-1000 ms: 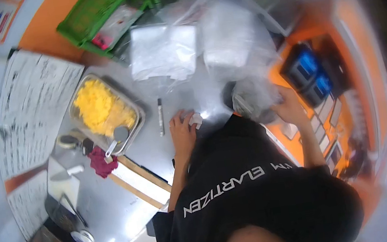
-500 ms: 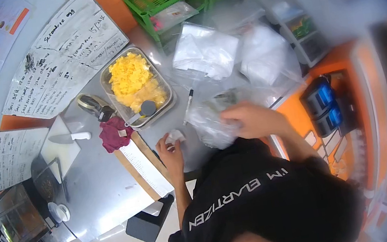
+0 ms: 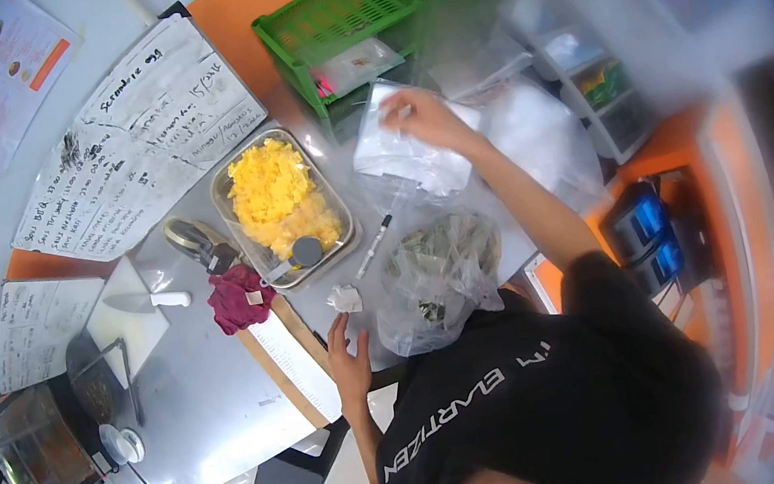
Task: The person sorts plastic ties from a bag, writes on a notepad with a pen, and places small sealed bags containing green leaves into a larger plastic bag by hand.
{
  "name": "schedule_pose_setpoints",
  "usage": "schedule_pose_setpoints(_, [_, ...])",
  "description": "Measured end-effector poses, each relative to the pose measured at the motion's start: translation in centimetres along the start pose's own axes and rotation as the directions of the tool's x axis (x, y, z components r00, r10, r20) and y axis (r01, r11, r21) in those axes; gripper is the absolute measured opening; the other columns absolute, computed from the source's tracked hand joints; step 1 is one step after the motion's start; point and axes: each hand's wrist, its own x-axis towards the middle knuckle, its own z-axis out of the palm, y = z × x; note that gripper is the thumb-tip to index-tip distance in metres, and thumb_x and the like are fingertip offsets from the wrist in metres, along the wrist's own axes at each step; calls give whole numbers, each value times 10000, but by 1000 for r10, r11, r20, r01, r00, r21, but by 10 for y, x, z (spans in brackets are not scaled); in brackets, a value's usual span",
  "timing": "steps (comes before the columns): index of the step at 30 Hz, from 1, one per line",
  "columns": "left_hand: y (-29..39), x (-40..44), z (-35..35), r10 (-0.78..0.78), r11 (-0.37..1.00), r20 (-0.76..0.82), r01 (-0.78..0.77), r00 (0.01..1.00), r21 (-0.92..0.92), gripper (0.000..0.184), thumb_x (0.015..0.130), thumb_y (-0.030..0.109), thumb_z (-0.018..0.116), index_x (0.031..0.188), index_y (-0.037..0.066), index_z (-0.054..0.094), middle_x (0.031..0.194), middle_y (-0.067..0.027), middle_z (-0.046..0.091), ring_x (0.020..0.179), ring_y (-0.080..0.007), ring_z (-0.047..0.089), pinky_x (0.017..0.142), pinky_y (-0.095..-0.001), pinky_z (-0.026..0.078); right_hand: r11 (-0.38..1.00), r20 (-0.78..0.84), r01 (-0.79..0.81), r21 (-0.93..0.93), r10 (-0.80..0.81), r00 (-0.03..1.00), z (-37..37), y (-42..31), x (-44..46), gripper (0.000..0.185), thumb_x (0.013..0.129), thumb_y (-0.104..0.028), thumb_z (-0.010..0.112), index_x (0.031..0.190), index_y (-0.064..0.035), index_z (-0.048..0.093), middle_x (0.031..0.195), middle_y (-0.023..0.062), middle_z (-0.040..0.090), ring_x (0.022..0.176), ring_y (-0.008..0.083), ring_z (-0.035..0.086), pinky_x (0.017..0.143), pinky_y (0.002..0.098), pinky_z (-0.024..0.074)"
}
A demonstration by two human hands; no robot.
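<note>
By the worktop's (image 3: 202, 413) front edge, the left hand (image 3: 350, 361) is holding its fingers spread near the paper (image 3: 344, 298), while the right hand (image 3: 427, 121), too blurry to tell its grip, is hovering over plastic (image 3: 371, 155).

Bulging plastic bag (image 3: 439, 284) rests near crumpled white scrap (image 3: 344, 298)

From where I stand, the bag is clear, wrinkled and slumped on the table (image 3: 194, 399), dull green contents showing through its sides; I can't make out its mouth. The scrap, small and loosely balled, lies apart from it. Farther back, a pile of whitish plastic sheets (image 3: 405, 160) lies flat and glossy.
</note>
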Motion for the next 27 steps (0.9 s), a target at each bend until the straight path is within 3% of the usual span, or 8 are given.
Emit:
schedule_pose_setpoints(4, [31,0,-16,13,998,-28,-11,1000,69,447,960,117,672,1391,41,581,1404,-189,595,1297,-362,572,1017,-457,498,848,-192,-49,-528,-64,979,-2,35,134,498,842,-467,754,1235,-161,735,1283,199,680,1238,386,605,1077,596,392])
schedule_pose_setpoints(8, [67,-1,-17,-62,997,-126,68,990,42,433,960,106,671,1381,40,591,1391,-183,611,1284,-352,584,1021,-447,492,791,-244,-72,-608,-100,964,19,137,227,491,829,-489,742,1204,-174,756,1329,216,643,1281,425,557,1097,674,316])
schedule_pose_setpoints(14, [71,-3,13,-113,988,-172,92,979,-125,426,965,107,674,1380,45,600,1363,-162,630,1251,-305,607,1004,-414,498,846,-372,324,-424,-488,789,-1,125,170,310,833,-132,700,1122,-36,759,1178,165,687,1117,355,651,963,387,516])
schedule_pose_setpoints(18, [88,13,27,-130,957,-92,100,987,-271,395,994,136,644,1374,32,602,1328,-146,649,1224,-264,614,1016,-388,487,896,-474,363,-254,-443,761,-11,75,75,236,792,-10,697,1020,-12,761,1020,110,681,983,297,655,885,371,507])
schedule_pose_setpoints(21, [87,34,38,-152,812,-47,97,987,-576,512,1074,346,537,1417,-34,534,1342,-169,636,1248,-269,605,1071,-410,464,919,-247,347,-185,-386,889,-35,22,4,253,763,26,697,979,-75,780,1073,103,694,1059,289,655,926,366,509])
schedule_pose_setpoints(23, [72,56,44,-139,429,114,163,984,-889,767,1049,572,461,1500,-47,406,1399,-183,596,1287,-281,588,1114,-453,439,932,110,356,-69,-347,931,-59,-19,-35,253,758,19,700,961,-103,787,1117,104,697,1125,288,641,959,374,508])
schedule_pose_setpoints(26, [51,89,43,438,-211,456,582,775,-786,958,979,725,427,1546,-38,311,1463,-196,540,1332,-298,562,1151,-486,406,897,516,385,218,-441,735,-65,-53,-74,262,695,76,652,900,-43,763,1108,93,675,1055,247,635,878,330,503])
schedule_pose_setpoints(27, [70,82,45,-47,-71,573,570,818,-819,1017,936,767,464,1546,-33,319,1446,-187,553,1323,-299,573,1130,-470,438,875,601,401,273,-480,639,-58,-61,-80,255,714,53,672,930,-49,759,1137,97,669,1101,268,626,920,344,496])
